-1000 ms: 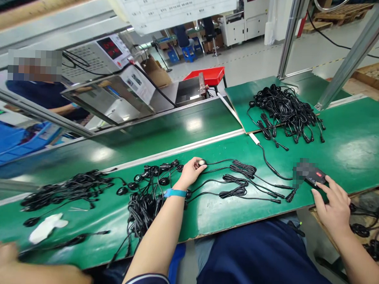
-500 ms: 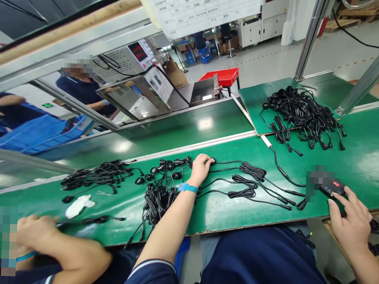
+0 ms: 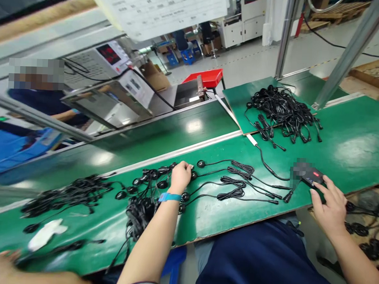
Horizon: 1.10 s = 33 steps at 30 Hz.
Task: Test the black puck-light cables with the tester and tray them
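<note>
My left hand (image 3: 179, 176), a blue band on its wrist, rests on the green bench (image 3: 224, 217) with its fingers curled over a black puck (image 3: 193, 175) in a row of cabled pucks. Another puck (image 3: 201, 163) lies free just right of it. Three coiled black cables (image 3: 236, 181) stretch to the right from these pucks. My right hand (image 3: 328, 205) is spread, with fingertips on a small black controller (image 3: 314, 176) that shows a red light.
A heap of black cables (image 3: 283, 112) lies on a raised green board at the back right. More tangled cables (image 3: 69, 191) and a white cloth (image 3: 46, 232) lie at the left. A co-worker's hand (image 3: 1, 264) is at the bottom left. A metal post (image 3: 344, 52) rises at the right.
My left hand has come off the far puck and moved a little left and nearer, onto another puck. My right hand stays at the controller. The co-worker's arm has drawn back left.
</note>
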Each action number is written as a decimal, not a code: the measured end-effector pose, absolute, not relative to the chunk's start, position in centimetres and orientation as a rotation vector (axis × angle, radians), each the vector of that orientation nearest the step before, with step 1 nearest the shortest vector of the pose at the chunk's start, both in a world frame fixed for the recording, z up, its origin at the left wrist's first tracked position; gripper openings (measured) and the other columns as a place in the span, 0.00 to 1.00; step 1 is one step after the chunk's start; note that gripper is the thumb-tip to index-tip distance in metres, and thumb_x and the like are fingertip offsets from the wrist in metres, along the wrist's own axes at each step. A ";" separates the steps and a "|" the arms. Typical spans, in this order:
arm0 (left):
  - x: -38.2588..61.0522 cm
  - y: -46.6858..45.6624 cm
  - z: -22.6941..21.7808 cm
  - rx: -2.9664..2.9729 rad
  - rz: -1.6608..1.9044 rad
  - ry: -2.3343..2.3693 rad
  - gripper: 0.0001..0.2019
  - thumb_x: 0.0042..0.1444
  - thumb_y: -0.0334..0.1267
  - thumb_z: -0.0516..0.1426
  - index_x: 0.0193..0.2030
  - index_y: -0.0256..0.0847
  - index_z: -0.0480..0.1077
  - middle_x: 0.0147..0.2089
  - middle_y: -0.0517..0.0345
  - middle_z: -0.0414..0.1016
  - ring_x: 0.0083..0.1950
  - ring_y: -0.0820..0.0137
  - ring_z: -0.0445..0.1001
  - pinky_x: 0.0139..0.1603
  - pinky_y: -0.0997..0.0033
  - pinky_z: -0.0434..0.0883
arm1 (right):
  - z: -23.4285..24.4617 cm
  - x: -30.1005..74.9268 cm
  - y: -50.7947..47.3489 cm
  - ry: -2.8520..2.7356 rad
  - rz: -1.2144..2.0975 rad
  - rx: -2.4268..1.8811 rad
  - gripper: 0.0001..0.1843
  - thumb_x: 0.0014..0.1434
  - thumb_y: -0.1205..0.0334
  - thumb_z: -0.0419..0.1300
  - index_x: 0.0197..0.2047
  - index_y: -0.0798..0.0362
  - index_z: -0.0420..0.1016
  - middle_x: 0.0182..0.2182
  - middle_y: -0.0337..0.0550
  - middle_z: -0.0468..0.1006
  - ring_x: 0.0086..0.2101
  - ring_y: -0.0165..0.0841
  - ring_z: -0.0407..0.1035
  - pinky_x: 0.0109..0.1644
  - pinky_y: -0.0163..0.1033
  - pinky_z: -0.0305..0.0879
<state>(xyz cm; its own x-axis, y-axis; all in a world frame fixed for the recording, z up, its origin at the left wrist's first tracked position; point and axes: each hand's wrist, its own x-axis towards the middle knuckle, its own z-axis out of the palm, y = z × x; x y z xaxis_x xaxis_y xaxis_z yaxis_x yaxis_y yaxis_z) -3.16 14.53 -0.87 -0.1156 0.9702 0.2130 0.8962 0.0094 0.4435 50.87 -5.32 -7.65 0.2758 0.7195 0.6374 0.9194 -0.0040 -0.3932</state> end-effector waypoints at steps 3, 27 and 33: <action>-1.5 13.7 0.0 2.044 0.728 2.132 0.10 0.60 0.42 0.53 0.38 0.39 0.71 0.41 0.41 0.78 0.48 0.50 0.75 0.57 0.47 0.68 | -6.1 49.8 -5.6 -1.471 -0.323 -1.724 0.18 0.67 0.50 0.61 0.53 0.52 0.78 0.64 0.56 0.71 0.59 0.49 0.70 0.64 0.58 0.65; 22.1 5.8 -2.4 2.754 0.495 0.796 0.13 0.72 0.46 0.52 0.43 0.39 0.70 0.39 0.51 0.71 0.44 0.61 0.69 0.43 0.60 0.65 | -4.4 45.2 -1.3 -1.598 -0.181 -1.789 0.24 0.70 0.45 0.59 0.28 0.52 0.74 0.17 0.34 0.66 0.19 0.29 0.63 0.27 0.37 0.57; 21.1 6.0 -1.7 2.673 0.476 0.782 0.12 0.71 0.46 0.54 0.42 0.39 0.70 0.42 0.49 0.73 0.47 0.59 0.70 0.48 0.57 0.67 | -4.0 44.5 -0.8 -1.600 -0.174 -1.757 0.17 0.70 0.50 0.61 0.33 0.53 0.75 0.24 0.38 0.72 0.24 0.30 0.65 0.33 0.38 0.61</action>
